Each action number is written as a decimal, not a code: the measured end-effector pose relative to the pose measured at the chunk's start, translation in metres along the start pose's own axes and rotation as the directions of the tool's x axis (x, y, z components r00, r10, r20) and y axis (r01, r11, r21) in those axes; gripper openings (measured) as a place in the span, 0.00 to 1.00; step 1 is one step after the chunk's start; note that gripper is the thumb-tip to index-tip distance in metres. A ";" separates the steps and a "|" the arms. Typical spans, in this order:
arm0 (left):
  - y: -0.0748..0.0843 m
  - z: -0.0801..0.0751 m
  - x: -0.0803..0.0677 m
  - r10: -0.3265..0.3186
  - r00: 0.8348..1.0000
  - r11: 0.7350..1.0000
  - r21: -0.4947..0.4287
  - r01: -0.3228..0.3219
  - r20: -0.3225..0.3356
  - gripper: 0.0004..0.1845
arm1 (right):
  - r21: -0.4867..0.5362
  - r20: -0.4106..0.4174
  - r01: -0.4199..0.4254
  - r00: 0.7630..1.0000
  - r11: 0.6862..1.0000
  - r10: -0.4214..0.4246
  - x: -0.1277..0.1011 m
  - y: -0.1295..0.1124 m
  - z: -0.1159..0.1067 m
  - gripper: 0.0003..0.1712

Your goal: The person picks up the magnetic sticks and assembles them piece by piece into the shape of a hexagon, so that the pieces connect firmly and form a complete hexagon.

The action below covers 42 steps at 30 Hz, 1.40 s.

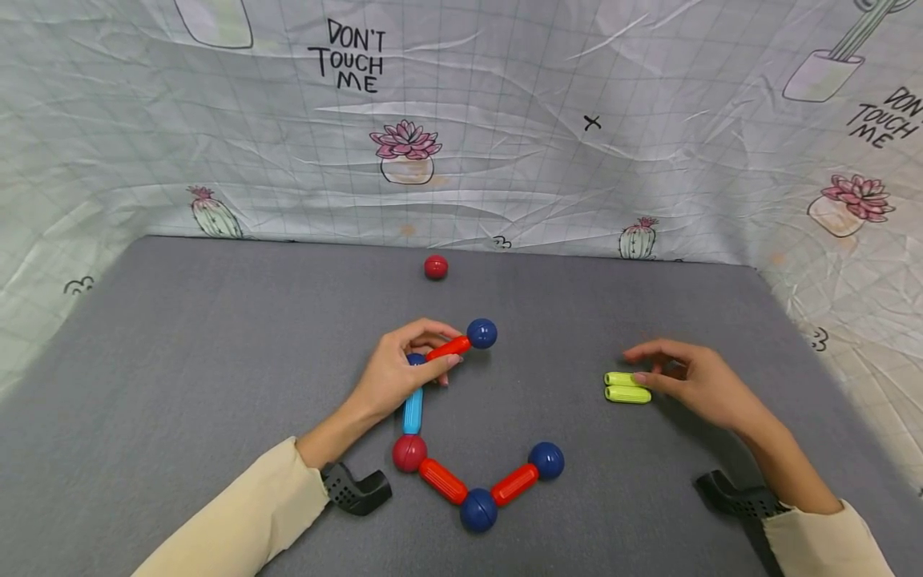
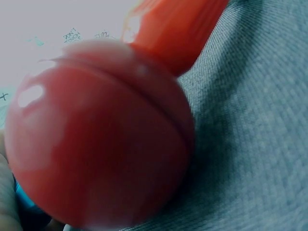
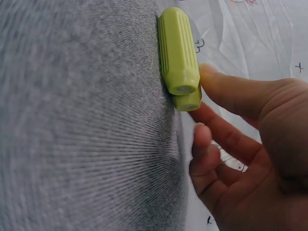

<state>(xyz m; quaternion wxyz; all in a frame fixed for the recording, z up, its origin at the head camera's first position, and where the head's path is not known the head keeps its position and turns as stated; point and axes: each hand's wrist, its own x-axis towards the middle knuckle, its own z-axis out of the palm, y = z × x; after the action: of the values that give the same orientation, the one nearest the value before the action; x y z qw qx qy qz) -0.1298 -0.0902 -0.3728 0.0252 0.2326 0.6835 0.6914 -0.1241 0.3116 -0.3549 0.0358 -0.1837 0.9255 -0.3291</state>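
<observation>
My left hand (image 1: 392, 373) pinches a red magnetic rod (image 1: 449, 349) whose far end carries a dark blue ball (image 1: 481, 333). Another blue ball (image 1: 416, 359) shows partly behind the fingers, above a light blue rod (image 1: 413, 413). That rod meets a red ball (image 1: 409, 453), which fills much of the left wrist view. From there the chain runs through red rods to a blue ball (image 1: 479, 510) and a blue end ball (image 1: 546, 461). The thumb of my right hand (image 1: 703, 385) is at two yellow-green rods (image 3: 179, 53) lying side by side; its fingers are parted, not closed round them.
A loose red ball (image 1: 436, 267) lies near the back edge of the grey table surface (image 1: 216, 320). Behind stands a wrinkled white cloth (image 1: 505, 184) printed with cacti and pots. Black wrist mounts (image 1: 356, 490) sit at both sleeves.
</observation>
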 end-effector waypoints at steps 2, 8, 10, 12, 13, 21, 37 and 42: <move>0.005 0.001 0.000 0.003 1.000 1.000 0.007 -0.003 0.003 0.14 | -0.005 0.018 -0.011 1.000 1.000 0.011 -0.001 0.001 -0.001 0.15; -0.016 -0.002 0.001 -0.004 1.000 1.000 0.012 0.004 0.007 0.16 | -0.019 0.055 -0.015 0.998 1.000 0.016 -0.003 0.003 -0.003 0.14; -0.020 -0.002 0.001 -0.001 1.000 1.000 0.015 0.001 0.007 0.16 | -0.016 0.059 -0.013 0.998 1.000 0.013 -0.003 0.003 -0.003 0.14; -0.022 -0.003 0.001 0.008 1.000 1.000 0.018 -0.008 0.009 0.15 | -0.010 0.062 -0.007 0.998 1.000 0.008 -0.002 0.004 -0.003 0.13; -0.022 -0.003 0.001 0.014 1.000 1.000 0.018 -0.014 0.010 0.15 | -0.010 0.063 -0.006 0.998 1.000 0.006 -0.002 0.004 -0.003 0.13; -0.022 -0.003 0.001 0.017 1.000 1.000 0.021 -0.017 0.006 0.15 | -0.030 0.055 -0.023 0.998 0.999 0.024 -0.002 0.001 -0.001 0.12; 0.009 0.002 -0.002 0.013 1.000 1.000 0.018 -0.013 0.004 0.13 | -0.041 -0.030 -0.003 1.000 0.999 0.002 0.014 -0.031 0.001 0.12; 0.008 0.002 -0.002 0.014 1.000 1.000 0.014 -0.014 0.005 0.14 | 0.030 -0.024 0.020 1.000 0.999 -0.020 0.023 -0.047 0.008 0.13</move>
<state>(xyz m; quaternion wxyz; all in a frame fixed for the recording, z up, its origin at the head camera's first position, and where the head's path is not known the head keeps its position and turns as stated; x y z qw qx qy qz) -0.1254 -0.0892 -0.3658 0.0203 0.2392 0.6865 0.6864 -0.1297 0.2649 -0.3303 0.0241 -0.1885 0.9190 -0.3456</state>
